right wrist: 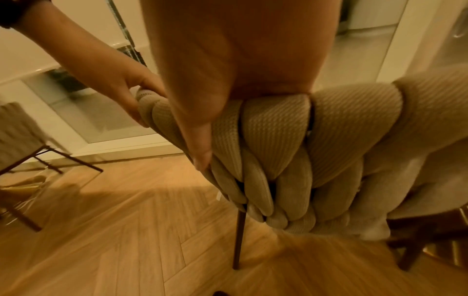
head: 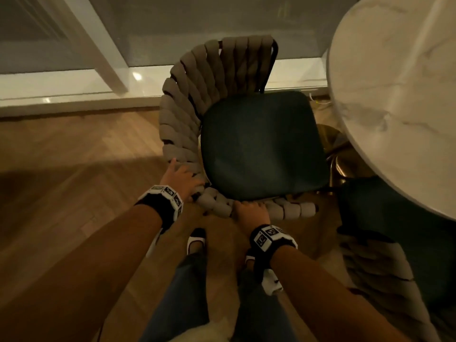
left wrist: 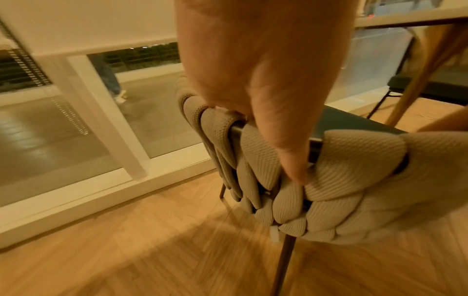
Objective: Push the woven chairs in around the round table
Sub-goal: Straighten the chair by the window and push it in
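Observation:
A woven chair (head: 187, 104) with a beige braided backrest and a dark green seat cushion (head: 261, 144) stands left of the round marble table (head: 394, 95). My left hand (head: 182, 178) grips the top rail of the backrest at its near left curve. In the left wrist view my thumb lies down the outer weave (left wrist: 354, 180). My right hand (head: 250, 211) grips the same rail a little to the right, fingers hooked over the top, thumb down the outside of the woven backrest (right wrist: 278, 140). A second woven chair (head: 394, 243) stands at the lower right, tucked partly under the table.
A glass door with a white frame (head: 106, 58) runs along the far side. Herringbone wood floor (head: 74, 156) lies open to the left. The table's gold base (head: 333, 144) shows beside the seat. My feet (head: 196, 240) stand just behind the chair.

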The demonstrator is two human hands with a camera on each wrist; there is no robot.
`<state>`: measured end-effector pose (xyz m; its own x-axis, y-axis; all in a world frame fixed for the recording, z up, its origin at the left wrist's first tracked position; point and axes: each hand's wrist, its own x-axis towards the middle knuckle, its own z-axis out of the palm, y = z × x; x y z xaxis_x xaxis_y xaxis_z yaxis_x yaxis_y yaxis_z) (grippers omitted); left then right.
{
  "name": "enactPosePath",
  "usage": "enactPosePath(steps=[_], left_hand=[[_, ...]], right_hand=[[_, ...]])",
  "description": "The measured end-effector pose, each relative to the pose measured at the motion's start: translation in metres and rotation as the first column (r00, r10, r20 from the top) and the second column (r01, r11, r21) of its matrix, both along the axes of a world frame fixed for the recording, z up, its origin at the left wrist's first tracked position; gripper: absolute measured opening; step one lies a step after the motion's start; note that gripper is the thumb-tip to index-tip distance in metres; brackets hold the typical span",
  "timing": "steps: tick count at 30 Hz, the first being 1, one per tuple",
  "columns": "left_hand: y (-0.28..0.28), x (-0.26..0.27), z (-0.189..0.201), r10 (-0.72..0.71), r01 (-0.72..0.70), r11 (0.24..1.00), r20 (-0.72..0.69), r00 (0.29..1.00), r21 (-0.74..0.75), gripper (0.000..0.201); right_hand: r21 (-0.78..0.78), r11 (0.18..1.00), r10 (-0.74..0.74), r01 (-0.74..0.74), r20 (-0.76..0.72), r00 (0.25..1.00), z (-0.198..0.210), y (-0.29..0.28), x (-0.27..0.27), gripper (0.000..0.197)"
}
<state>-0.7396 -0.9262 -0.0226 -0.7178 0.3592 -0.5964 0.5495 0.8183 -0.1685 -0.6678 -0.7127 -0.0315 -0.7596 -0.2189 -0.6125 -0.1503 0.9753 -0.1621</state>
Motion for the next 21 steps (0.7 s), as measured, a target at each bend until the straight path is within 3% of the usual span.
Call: enactPosePath(steps=[6, 12, 16, 21], left_hand=[[-0.003, 0.004, 0.003, -0.121, 0.123, 0.989, -0.032, 0.992, 0.083, 0.047], [0.010, 0.032, -0.002, -0.196, 0.187, 0.969, 0.037, 0.980, 0.162, 0.034], [0.007, 0.021, -0.010, -0.245, 0.236, 0.946, 0.013, 0.969, 0.224, 0.033], [0.004, -0.004, -0.015, -0.262, 0.264, 0.927, -0.042, 0.964, 0.266, 0.045]], right_hand=[[0.011, 0.997, -0.069, 0.071, -0.108, 0.992, 0.000, -0.009, 0.008, 0.029], [0.093, 0.994, -0.048, 0.056, -0.086, 0.995, -0.003, 0.010, 0.033, 0.036], [0.129, 0.992, 0.006, 0.001, -0.054, 0.999, -0.002, 0.012, 0.027, 0.036], [0.063, 0.992, -0.105, 0.114, -0.123, 0.987, 0.003, 0.009, 0.006, 0.034]])
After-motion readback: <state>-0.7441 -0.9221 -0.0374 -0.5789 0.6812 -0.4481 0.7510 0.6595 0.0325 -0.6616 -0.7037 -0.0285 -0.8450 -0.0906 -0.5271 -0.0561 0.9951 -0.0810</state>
